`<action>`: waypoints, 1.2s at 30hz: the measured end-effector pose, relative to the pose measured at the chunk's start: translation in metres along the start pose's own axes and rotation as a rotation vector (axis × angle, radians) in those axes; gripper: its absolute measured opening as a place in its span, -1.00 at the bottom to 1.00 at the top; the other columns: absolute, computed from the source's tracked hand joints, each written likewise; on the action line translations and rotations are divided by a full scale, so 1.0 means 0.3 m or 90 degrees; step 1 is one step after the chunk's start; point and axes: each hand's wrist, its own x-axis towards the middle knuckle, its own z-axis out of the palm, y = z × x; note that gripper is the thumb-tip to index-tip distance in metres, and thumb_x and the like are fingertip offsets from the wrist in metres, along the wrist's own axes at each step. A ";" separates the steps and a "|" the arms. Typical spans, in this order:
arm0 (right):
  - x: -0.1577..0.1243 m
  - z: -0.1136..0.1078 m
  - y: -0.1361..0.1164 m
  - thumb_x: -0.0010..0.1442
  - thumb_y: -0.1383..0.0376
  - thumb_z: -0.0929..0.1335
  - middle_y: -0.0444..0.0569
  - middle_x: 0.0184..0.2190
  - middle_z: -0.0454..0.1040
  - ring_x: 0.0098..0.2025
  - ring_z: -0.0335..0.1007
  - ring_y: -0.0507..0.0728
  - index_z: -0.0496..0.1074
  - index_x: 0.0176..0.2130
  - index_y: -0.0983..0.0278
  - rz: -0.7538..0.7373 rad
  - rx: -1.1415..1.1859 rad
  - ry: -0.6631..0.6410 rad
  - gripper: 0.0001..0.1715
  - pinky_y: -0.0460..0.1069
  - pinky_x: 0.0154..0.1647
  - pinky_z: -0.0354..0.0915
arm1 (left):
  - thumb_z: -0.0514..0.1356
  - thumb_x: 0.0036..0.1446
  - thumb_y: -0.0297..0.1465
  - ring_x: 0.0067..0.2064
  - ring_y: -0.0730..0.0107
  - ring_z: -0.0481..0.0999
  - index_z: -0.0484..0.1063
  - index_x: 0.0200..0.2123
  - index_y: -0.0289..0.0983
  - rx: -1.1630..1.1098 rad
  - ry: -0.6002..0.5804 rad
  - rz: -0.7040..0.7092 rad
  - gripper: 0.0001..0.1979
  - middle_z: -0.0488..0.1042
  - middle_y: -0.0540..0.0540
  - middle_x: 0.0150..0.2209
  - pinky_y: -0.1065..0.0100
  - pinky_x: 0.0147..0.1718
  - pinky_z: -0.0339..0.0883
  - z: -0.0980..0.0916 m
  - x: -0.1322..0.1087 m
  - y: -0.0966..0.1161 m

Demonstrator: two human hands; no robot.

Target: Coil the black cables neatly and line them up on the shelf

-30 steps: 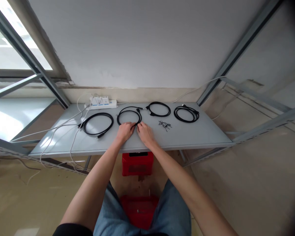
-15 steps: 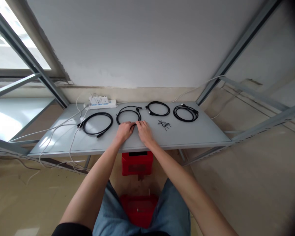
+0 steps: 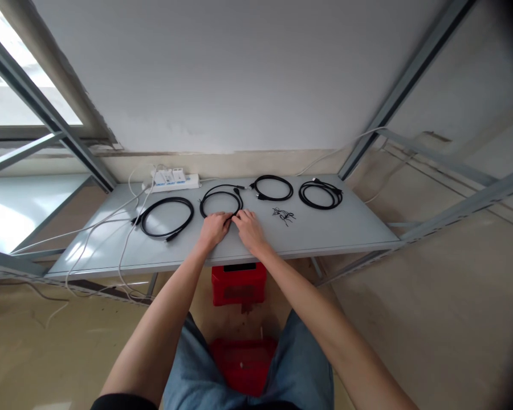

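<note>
A black cable (image 3: 220,192) lies in a round loop on the counter, a little left of its middle, its plug end at the far side and its near edge under the person's two hands. The left hand (image 3: 215,228) is curled narrow over that near edge, holding it. The right hand (image 3: 248,230) comes in from the other side, fingers close together, fingertips at the cable and right up by the left hand; I can't tell whether they pinch anything.

Near the right hand, further right, sits a small tangle of thin black ties (image 3: 284,215). Three more dark cords lie coiled around: a wide coil (image 3: 169,200) on the left, a smaller coil (image 3: 277,199) beyond the right hand, and a far-right coil (image 3: 320,207).

At the back left a white power strip (image 3: 171,183) carries plugs, and white cords (image 3: 88,228) run from there across the grey counter (image 3: 325,233) and over its front edge. Below the counter there's a red box (image 3: 238,290), and another red object (image 3: 243,364) shows between the person's jeans-clad legs. A plain wall (image 3: 239,74) rises behind, with a bright window (image 3: 29,74) off left.
</note>
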 end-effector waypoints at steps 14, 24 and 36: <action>0.003 -0.005 -0.010 0.36 0.59 0.23 0.11 -0.09 0.45 0.00 0.24 0.26 0.56 -0.07 0.28 0.045 0.012 -0.018 -0.61 0.11 0.03 0.23 | 0.01 0.46 -0.31 0.01 0.15 0.61 0.54 0.19 -0.13 -0.002 -0.008 -0.005 -0.60 0.64 -0.17 -0.03 0.28 -0.06 0.36 0.002 0.002 0.000; 0.001 -0.019 -0.009 0.35 0.59 0.23 0.13 -0.07 0.44 0.02 0.25 0.28 0.52 0.03 0.28 0.033 0.049 -0.020 -0.57 0.13 0.05 0.22 | 0.01 0.46 -0.32 -0.01 0.14 0.60 0.57 0.13 -0.12 -0.010 -0.016 -0.009 -0.62 0.64 -0.18 -0.04 0.28 -0.07 0.35 -0.021 -0.004 0.015; 0.006 0.009 -0.004 0.37 0.58 0.24 0.11 -0.08 0.41 0.01 0.23 0.25 0.55 -0.09 0.27 0.027 0.045 -0.023 -0.62 0.08 0.03 0.25 | 0.02 0.45 -0.32 0.01 0.14 0.60 0.53 0.20 -0.15 -0.012 -0.012 -0.009 -0.60 0.64 -0.18 -0.01 0.26 -0.03 0.36 -0.011 -0.004 0.005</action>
